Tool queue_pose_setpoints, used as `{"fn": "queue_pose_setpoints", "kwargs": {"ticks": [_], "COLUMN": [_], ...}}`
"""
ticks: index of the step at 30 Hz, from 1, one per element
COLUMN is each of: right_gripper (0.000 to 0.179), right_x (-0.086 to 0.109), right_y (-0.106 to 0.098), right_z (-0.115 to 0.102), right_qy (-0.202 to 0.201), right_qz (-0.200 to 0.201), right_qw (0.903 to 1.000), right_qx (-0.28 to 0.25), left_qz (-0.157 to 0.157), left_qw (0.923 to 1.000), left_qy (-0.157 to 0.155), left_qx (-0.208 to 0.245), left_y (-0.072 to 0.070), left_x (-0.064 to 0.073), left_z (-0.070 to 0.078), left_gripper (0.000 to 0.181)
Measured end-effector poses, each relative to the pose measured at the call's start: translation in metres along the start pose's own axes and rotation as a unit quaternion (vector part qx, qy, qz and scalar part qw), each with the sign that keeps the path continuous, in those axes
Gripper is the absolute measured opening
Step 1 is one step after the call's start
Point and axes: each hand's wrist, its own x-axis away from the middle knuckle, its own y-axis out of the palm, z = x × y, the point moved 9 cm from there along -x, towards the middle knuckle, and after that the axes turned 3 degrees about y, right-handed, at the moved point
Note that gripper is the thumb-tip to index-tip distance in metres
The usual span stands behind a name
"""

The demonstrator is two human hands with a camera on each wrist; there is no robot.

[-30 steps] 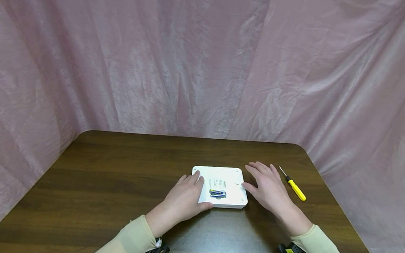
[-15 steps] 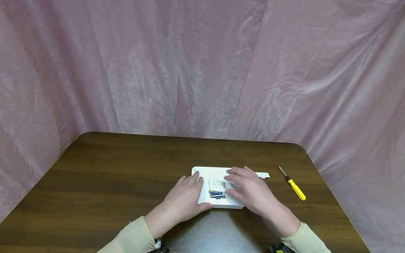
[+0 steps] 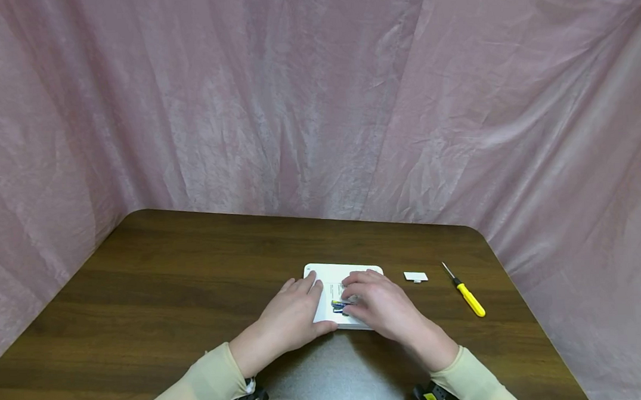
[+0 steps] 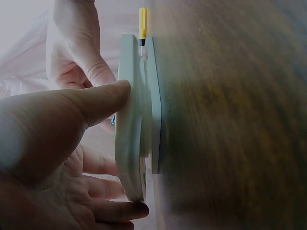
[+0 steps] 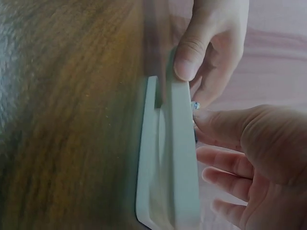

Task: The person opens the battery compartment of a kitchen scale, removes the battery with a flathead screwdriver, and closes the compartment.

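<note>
A flat white device (image 3: 323, 271) lies on the table with printed text and an uncovered battery compartment facing up. Blue-and-yellow batteries (image 3: 337, 304) sit in it, at least one slightly aslant. My left hand (image 3: 290, 314) holds the device by its left part, thumb (image 4: 112, 96) against the near side and fingers over the left edge. Above the compartment, my right hand (image 3: 381, 305) has its thumb (image 5: 211, 122) and forefinger about a battery, whose end shows in the right wrist view. Its fingers hide part of the batteries and print.
A small white battery cover (image 3: 416, 277) lies right of the device. Farther right is a yellow-handled screwdriver (image 3: 471, 301), its shaft pointing to the back. Pink curtains (image 3: 273, 106) hang behind the brown table (image 3: 194, 259).
My right hand has moved left from the device's right edge to the batteries, uncovering the battery cover on the table. The left hand and device have stayed put.
</note>
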Motion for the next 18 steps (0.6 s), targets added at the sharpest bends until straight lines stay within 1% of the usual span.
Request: {"fn": "queue_pose_setpoints", "kwargs": {"ticks": [3, 9, 18], "right_gripper": [0.018, 0.019, 0.016], "right_x": [-0.0008, -0.0023, -0.0028], "right_y": [0.0024, 0.0052, 0.0092], "right_z": [-0.0004, -0.0017, -0.0011], "right_qy": [0.007, 0.005, 0.018], "right_qz": [-0.002, 0.002, -0.014], "right_qw": [1.0000, 1.0000, 0.9993], "right_qx": [0.001, -0.007, -0.028], "left_qz": [0.002, 0.006, 0.006], "left_qw": [1.0000, 1.0000, 1.0000], "left_qy": [0.002, 0.002, -0.001], "left_qx": [-0.003, -0.005, 0.000], "left_y": [0.0003, -0.0020, -0.0051], "left_x": [-0.0005, 0.0005, 0.0021], "left_z": [-0.0004, -0.0007, 0.0000], "left_gripper": [0.090, 0.090, 0.088]}}
